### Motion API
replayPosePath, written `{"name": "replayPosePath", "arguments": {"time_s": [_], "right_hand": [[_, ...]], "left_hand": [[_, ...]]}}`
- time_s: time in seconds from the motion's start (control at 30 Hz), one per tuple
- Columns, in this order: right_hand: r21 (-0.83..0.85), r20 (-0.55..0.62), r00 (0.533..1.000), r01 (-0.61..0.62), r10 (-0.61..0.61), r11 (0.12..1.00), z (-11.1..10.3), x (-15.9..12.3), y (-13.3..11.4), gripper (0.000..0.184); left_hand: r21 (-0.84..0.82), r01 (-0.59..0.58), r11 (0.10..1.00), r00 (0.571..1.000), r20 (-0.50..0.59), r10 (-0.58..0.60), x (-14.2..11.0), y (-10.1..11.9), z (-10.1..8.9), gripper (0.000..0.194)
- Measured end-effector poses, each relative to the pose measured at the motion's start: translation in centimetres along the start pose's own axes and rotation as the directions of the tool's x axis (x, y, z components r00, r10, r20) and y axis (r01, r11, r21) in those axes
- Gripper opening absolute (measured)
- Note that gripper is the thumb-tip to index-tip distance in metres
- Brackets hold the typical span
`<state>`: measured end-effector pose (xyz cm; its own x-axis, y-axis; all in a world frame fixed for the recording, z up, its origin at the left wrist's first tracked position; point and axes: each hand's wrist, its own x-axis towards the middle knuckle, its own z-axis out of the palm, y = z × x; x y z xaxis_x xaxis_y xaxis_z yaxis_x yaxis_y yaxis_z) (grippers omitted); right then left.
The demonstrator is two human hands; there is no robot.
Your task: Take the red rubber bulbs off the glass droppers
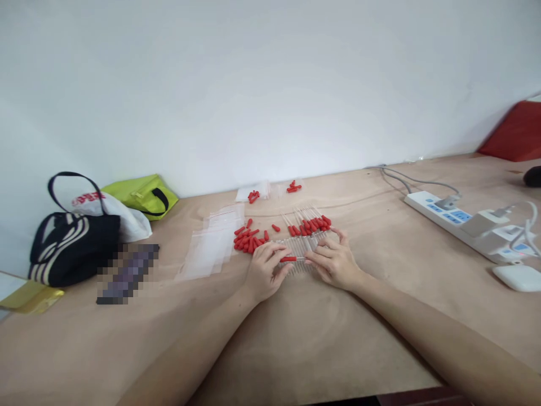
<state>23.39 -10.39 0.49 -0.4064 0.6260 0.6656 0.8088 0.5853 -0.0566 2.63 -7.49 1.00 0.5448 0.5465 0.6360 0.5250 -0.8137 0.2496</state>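
Note:
Pinched in the fingertips of my left hand (267,272) is a red rubber dropper bulb (288,259). My right hand (336,260) grips a thin glass dropper tube (301,259), whose end meets the bulb's mouth; how deep it sits inside I cannot tell. Beneath both hands lies a row of bare glass tubes (298,246), partly covered by my fingers. Behind them are several droppers with red bulbs (310,225) on, tips pointing to the wall. A pile of loose red bulbs (245,239) lies just beyond my left hand.
Clear plastic bags (213,242) lie left of the pile. Bags with red bulbs (253,196) are near the wall. At left are a black bag (76,242), a green bag (143,194) and a blurred-out object (129,274). A power strip (460,223) and a white case (519,276) are at right.

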Motion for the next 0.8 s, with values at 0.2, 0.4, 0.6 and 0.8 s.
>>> {"name": "replayPosePath", "arguments": {"time_s": [0.2, 0.4, 0.6, 0.8], "right_hand": [[0.012, 0.027, 0.999, 0.035, -0.036, 0.999, -0.3, -0.4, -0.1, 0.021], [0.001, 0.040, 0.999, 0.036, -0.036, 0.999, -0.4, -0.6, -0.1, 0.022], [0.000, -0.005, 0.997, 0.083, -0.083, 0.997, -0.5, -0.5, -0.3, 0.019], [-0.016, -0.014, 0.998, -0.058, 0.058, 0.998, -1.2, -0.9, 1.6, 0.019]], "left_hand": [[0.058, -0.016, 0.998, 0.995, 0.100, 0.010, 0.2, -0.2, 0.2, 0.014], [0.052, 0.046, 0.998, 0.980, 0.190, -0.055, -0.2, 0.3, -0.2, 0.020], [-0.009, 0.086, 0.996, 0.969, 0.232, -0.082, 0.0, 1.0, -0.7, 0.027], [-0.025, 0.177, 0.984, 0.977, 0.127, -0.173, -0.1, -0.5, -2.3, 0.033]]}}
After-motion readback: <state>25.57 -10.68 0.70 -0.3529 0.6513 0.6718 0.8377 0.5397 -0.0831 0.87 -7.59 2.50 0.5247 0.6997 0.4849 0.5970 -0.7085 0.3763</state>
